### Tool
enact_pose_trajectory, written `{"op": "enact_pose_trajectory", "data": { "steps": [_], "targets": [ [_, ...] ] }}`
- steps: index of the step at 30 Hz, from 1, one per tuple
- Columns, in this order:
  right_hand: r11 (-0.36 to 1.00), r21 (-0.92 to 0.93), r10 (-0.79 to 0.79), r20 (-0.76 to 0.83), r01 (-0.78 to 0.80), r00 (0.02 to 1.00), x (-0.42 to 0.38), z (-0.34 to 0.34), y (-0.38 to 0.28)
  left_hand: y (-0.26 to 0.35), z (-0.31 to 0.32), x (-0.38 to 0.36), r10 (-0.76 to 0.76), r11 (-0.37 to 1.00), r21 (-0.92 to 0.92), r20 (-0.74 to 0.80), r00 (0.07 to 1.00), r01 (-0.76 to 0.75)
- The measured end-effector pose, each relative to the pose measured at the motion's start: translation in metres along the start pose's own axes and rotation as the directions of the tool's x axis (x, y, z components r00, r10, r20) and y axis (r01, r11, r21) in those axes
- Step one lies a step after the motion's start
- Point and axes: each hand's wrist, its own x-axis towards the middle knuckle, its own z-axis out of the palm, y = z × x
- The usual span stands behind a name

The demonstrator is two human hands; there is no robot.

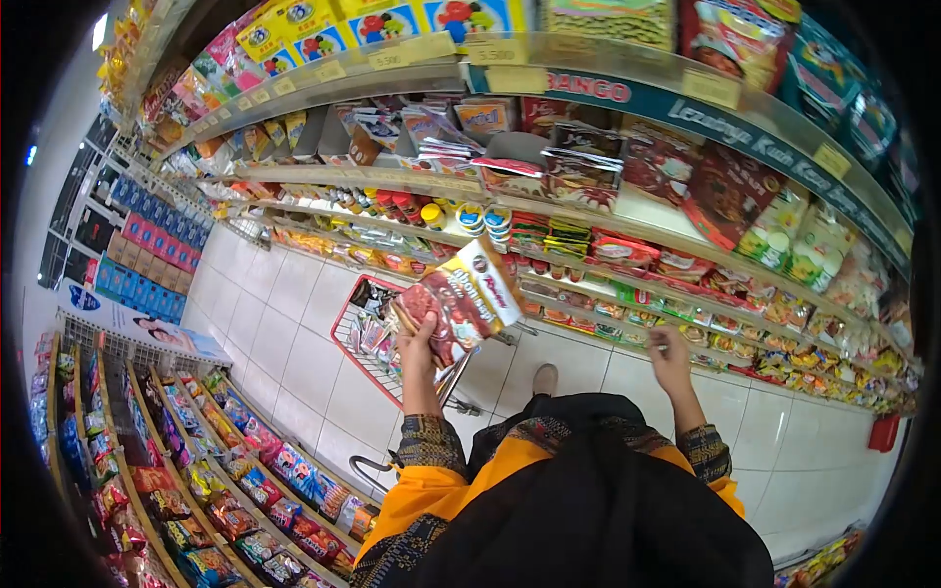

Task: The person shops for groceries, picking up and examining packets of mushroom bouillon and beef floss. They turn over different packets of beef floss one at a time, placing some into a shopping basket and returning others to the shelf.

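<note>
My left hand is closed on the edge of a packet of abon sapi, brown-red and white with printed lettering, tilted above the shopping cart. Inside the red-rimmed cart, several packets lie beneath my left hand, partly covered by it and the held packet. My right hand is raised in front of the shelves to the right, its fingers loosely curled and slightly blurred. I see nothing in it.
Shelves of seasoning packets and instant food packs run along the front. Snack bags fill the racks at the left. Blue and pink boxes stand at the aisle's far end. White floor tiles surround the cart.
</note>
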Motion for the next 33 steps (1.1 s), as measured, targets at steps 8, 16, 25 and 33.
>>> {"op": "enact_pose_trajectory", "data": {
  "steps": [8, 16, 25, 33],
  "targets": [
    [0.763, 0.413, 0.180, 0.603, -0.497, 0.777, -0.035, 0.015, -0.073, -0.006, 0.099, -0.099, -0.107, 0.970, -0.184, 0.269, 0.957, 0.160],
    [0.332, 0.855, 0.197, 0.350, -0.399, 0.916, -0.061, 0.013, -0.114, -0.021, 0.137, -0.164, -0.124, 0.969, -0.150, 0.387, 0.914, 0.195],
    [0.605, 0.732, 0.131, 0.297, -0.314, 0.946, -0.062, -0.020, -0.113, 0.000, 0.101, -0.159, -0.252, 0.898, -0.089, 0.699, 0.669, 0.431],
    [0.725, 0.607, 0.125, 0.349, -0.326, 0.929, -0.069, -0.029, -0.116, 0.016, 0.129, -0.163, -0.287, 0.920, 0.388, 0.581, 0.762, 0.051]
  ]
}}
